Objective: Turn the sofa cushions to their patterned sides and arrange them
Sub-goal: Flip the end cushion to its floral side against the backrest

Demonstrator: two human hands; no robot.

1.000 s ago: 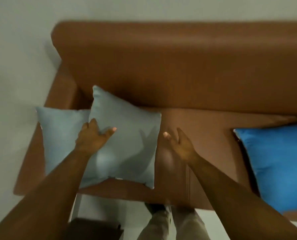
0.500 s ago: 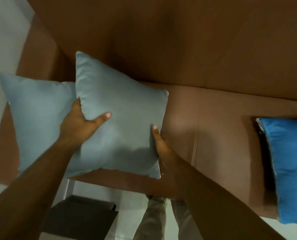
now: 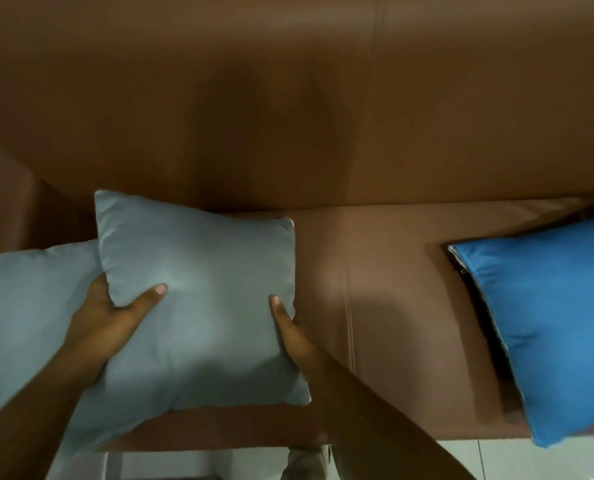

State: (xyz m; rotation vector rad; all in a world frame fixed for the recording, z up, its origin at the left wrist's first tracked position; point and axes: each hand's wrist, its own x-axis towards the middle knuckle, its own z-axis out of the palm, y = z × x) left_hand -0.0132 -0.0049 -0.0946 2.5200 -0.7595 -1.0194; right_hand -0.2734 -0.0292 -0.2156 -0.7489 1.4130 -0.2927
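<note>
Writing: none can be read on any cushion or on the sofa.
Held cushion: pale grey-blue cushion [image 3: 198, 306], plain side up, square and plump, at the left of the sofa seat, overlapping a second pale cushion [image 3: 28, 313] beside it.
Left hand [image 3: 115, 320]: closed on the held cushion's left edge, thumb on top, fingers hidden underneath.
Right hand [image 3: 293, 336]: grips the right edge, thumb pressed on the fabric.
Blue cushion [image 3: 548, 320]: bright blue, plain, lying well apart at the right, a pale trim along its left edge.
Surface: brown leather-look sofa [image 3: 392, 306] with a stitched seam down the seat.
Room: pale tiled floor [image 3: 531, 459] below the seat's front edge.
</note>
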